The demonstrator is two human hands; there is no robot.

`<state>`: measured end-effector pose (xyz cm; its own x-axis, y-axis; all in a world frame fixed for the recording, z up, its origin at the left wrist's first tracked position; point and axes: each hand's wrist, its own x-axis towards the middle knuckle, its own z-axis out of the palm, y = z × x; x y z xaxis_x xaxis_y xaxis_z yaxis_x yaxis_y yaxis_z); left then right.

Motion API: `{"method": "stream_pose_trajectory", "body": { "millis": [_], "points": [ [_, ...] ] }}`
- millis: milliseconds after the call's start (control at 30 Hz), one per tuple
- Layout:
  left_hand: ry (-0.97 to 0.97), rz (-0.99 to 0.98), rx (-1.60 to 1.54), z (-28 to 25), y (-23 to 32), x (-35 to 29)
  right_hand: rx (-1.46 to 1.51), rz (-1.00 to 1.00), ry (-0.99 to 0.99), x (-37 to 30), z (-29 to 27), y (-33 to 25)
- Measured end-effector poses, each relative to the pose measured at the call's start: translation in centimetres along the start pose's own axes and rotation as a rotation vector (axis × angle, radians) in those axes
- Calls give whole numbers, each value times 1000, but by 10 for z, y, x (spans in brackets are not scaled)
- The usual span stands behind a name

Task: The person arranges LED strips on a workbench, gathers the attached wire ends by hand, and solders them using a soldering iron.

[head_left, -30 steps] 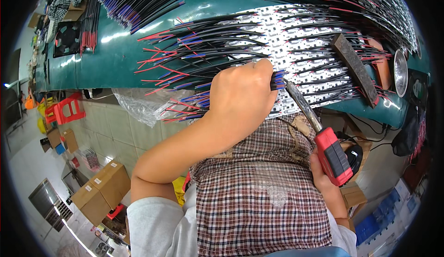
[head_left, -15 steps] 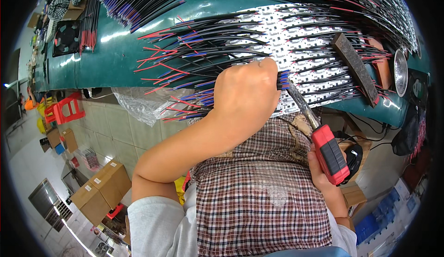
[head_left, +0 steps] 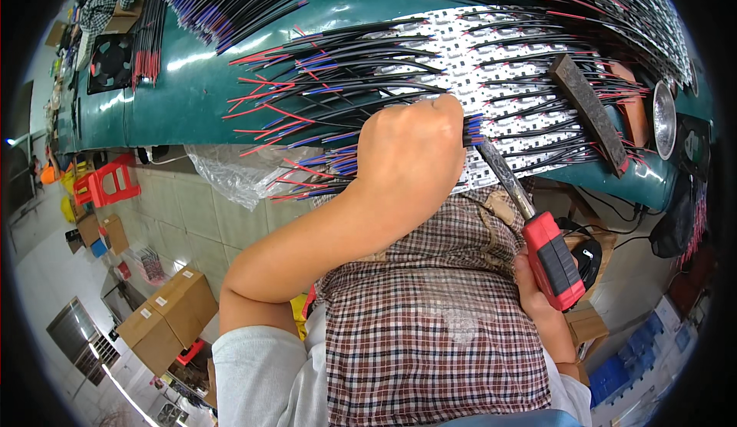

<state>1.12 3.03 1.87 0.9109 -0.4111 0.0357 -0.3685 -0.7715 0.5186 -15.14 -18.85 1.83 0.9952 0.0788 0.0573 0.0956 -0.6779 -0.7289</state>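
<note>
My left hand (head_left: 411, 143) is closed round a bundle of black wires, whose blue ends (head_left: 474, 129) poke out past its fingers on the right. It hovers over or rests on a white circuit board panel (head_left: 461, 51); which of the two I cannot tell. My right hand (head_left: 528, 287) is wrapped round a soldering iron (head_left: 553, 262) with a red and black handle, partly hidden behind it. The iron's metal shaft slants up to the left, its tip at or close to the blue ends. Black wires with red and blue tips fan out from both sides of the panel.
A dark metal bar (head_left: 589, 116) lies across the wires at the right. Beyond it stands a round metal bowl (head_left: 664, 120). A large wire bundle (head_left: 234, 1) lies at the back left of the green table (head_left: 192, 104). Clear plastic (head_left: 234, 177) hangs at the front edge.
The soldering iron and my right hand have shifted slightly right and down. My left hand with the wires has moved slightly right.
</note>
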Motion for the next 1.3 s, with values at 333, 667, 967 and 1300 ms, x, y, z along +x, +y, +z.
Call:
{"method": "stream_pose_trajectory", "body": {
  "millis": [333,667,967,1300],
  "points": [
    [-38,-18,-53,-5,-5,6,14,-21,-26,11,1,-4],
    [-97,-5,-40,-7,-7,12,82,-8,13,12,3,-6],
    [-143,36,-23,-8,-14,22,-37,-55,-6,14,-3,-6],
    [-164,50,-49,-11,-16,23,-47,-46,-16,18,-1,-9]
  ]
}}
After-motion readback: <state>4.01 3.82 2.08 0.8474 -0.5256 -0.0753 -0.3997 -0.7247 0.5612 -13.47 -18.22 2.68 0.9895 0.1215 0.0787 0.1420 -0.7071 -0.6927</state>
